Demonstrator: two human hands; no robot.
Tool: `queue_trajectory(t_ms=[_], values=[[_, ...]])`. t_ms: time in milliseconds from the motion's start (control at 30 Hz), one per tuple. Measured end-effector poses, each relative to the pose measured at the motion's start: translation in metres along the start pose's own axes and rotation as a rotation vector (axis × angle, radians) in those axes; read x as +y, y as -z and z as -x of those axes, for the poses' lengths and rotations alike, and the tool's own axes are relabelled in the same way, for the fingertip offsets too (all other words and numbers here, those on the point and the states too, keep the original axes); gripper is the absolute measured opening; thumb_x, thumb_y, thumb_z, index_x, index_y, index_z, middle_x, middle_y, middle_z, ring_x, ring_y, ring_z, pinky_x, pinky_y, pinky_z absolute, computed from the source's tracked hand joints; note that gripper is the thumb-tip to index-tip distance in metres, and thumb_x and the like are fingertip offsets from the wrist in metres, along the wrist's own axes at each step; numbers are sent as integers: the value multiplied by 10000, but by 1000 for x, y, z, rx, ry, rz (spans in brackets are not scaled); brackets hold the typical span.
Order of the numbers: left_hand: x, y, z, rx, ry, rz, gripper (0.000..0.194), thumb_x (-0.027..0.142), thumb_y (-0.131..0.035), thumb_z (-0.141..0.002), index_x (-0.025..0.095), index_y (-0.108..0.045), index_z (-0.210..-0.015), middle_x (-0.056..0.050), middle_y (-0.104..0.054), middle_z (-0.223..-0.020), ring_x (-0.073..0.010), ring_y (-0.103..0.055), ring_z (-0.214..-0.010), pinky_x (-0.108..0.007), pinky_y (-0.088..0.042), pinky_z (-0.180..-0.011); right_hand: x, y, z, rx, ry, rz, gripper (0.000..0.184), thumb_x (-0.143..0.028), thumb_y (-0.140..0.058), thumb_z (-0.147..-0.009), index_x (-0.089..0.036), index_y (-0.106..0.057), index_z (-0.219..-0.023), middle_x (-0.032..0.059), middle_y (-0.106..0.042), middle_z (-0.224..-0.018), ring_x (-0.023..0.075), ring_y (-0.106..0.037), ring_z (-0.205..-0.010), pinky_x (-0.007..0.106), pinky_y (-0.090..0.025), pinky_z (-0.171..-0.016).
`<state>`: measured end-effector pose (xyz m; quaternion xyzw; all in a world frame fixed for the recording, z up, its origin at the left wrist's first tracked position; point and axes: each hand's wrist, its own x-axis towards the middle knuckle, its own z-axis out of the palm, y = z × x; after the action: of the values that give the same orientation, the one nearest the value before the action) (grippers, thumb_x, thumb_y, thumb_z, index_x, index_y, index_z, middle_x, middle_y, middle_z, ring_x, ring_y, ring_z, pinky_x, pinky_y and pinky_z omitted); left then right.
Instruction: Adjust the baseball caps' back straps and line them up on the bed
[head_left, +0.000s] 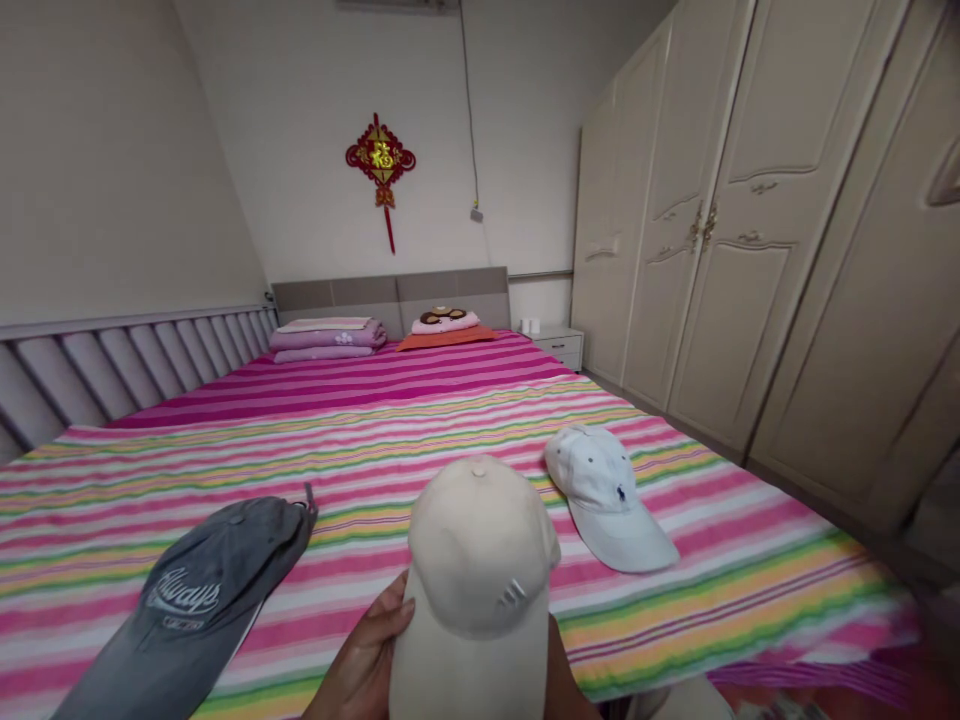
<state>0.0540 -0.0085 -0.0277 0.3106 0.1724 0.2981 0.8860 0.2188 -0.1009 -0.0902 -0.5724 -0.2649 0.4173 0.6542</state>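
Note:
A beige baseball cap (484, 550) with a small embroidered mark of slanted bars is raised above the bed, brim pointing down toward me. My left hand (367, 650) grips its left edge, thumb on the front and the other fingers partly behind. Only a sliver of my right hand (566, 675) shows at the cap's lower right; its fingers are hidden behind the cap. To the left lies a grey baseball cap (202, 585) with white lettering. On the right a white baseball cap (607, 495) with a small dark logo rests on the striped sheet, brim toward me.
The striped bedsheet (360, 480) covers the near part of the bed. Folded purple bedding (326, 340) and a pink pillow (444, 321) lie by the headboard (330, 300). A railing (150, 360) runs along the left; a wardrobe (675, 220) and nightstand (562, 345) stand right.

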Motion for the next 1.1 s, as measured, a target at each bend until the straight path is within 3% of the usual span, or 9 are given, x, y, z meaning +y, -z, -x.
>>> queue_trajectory(t_ms=[67, 167, 233, 333, 467, 633, 833, 967, 1100], values=[[3, -1, -20, 33, -30, 2, 408, 29, -612, -649, 178, -591, -1027, -60, -700, -874, -205, -656, -820, -327, -466, -835, 1, 2, -16, -20, 36, -21, 145, -387, -627, -735, -243, -625, -749, 17, -634, -713, 181, -580, -697, 252, -470, -532], [2, -3, -51, 110, -65, 25, 352, 18, -606, -652, 156, -594, -976, -53, -706, -823, -198, -661, -783, -338, -474, -834, -5, 10, -26, -4, 53, -201, 355, -538, -632, -648, -184, -602, -663, -33, -479, -419, 117, -473, -423, 196, -356, -367], [-2, -4, -72, 166, -74, 44, 339, 13, -595, -660, 145, -586, -973, -55, -709, -787, -201, -663, -759, -353, -482, -826, -14, 19, -29, 22, 31, -352, 452, -601, -547, -684, -154, -596, -723, -51, -446, -398, 58, -367, -325, 157, -247, -316], [-11, -4, -99, 219, -86, 65, 364, 9, -571, -677, 144, -565, -1015, -51, -709, -748, -191, -664, -693, -363, -493, -811, -31, 32, -39, 37, 20, -366, 462, -522, -635, -645, -130, -586, -886, -41, -508, -446, 43, -380, -317, 137, -203, -308], [-20, -5, -130, 259, -93, 57, 405, 18, -544, -702, 175, -529, -1074, -15, -702, -706, -160, -655, -631, -353, -496, -808, -43, 43, -62, 91, 18, -332, 461, -360, -734, -555, -130, -552, -910, -72, -481, -396, 47, -370, -299, 134, -221, -303], [-22, -5, -162, 251, -92, 12, 400, 38, -578, -670, 175, -540, -1044, -17, -696, -746, -163, -653, -678, -344, -492, -805, -43, 51, -90, 156, 16, -340, 404, -281, -709, -558, -143, -534, -894, -77, -498, -417, 56, -411, -318, 139, -263, -313], [-31, 3, -180, 377, -82, -110, 286, 34, -574, -661, 118, -571, -934, -36, -667, -649, -150, -622, -580, -300, -506, -688, -35, 55, -102, 220, -32, -310, 302, -188, -658, -608, -132, -518, -870, -67, -498, -407, 80, -464, -326, 142, -283, -300], [-35, 2, -177, 462, -118, -220, 392, 50, -611, -656, 168, -560, -1026, -23, -677, -734, -125, -615, -605, -241, -487, -621, -32, 56, -100, 268, -43, -280, 372, -161, -628, -650, -144, -473, -987, -78, -496, -403, 94, -491, -328, 144, -314, -299], [-35, -4, -170, 502, -83, -344, 443, 93, -657, -633, 167, -562, -1059, -31, -671, -717, -137, -603, -565, -264, -482, -559, -30, 58, -97, 300, -46, -232, 358, -169, -608, -666, -137, -479, -999, -73, -504, -395, 105, -504, -317, 155, -346, -295]])
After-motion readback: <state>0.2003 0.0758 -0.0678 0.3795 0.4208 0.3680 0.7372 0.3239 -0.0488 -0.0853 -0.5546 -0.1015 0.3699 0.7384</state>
